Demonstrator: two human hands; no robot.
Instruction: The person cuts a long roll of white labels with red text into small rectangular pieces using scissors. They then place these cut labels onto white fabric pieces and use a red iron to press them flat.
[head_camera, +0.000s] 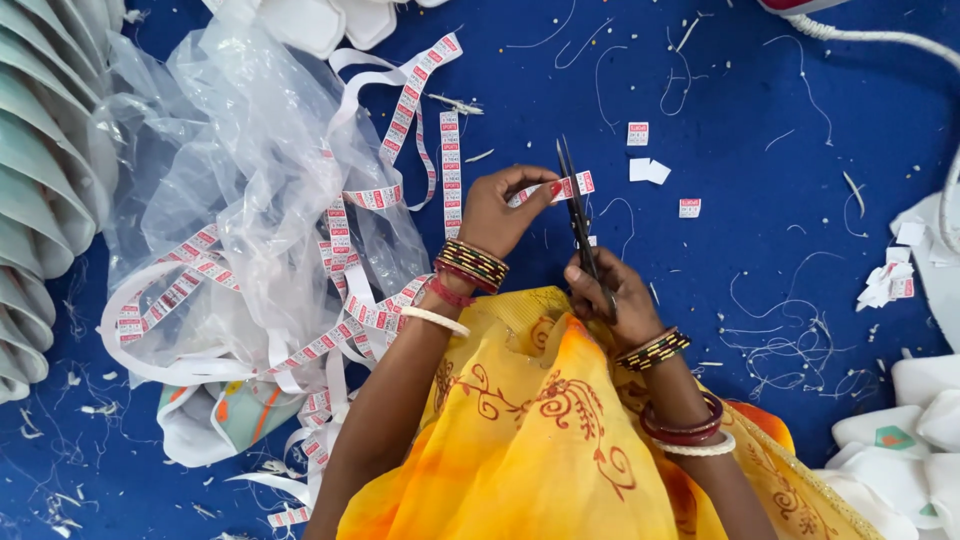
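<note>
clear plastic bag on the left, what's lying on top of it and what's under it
Loops of white label tape with red marks trail over the clear plastic bag toward the left hand. Beneath its lower edge a white cloth piece shows on the blue surface; the rest underneath is hidden.

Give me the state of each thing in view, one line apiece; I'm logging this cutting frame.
Left hand: pinching the end of the label strip.
Right hand: gripping the scissor handles.
Scissors: blades nearly closed, across the strip.
Label strip: uncut tape, held taut, trailing left in loops.
Cut labels: loose, scattered on the blue cloth.
Plastic bag: crumpled, open, tape lying over it.
</note>
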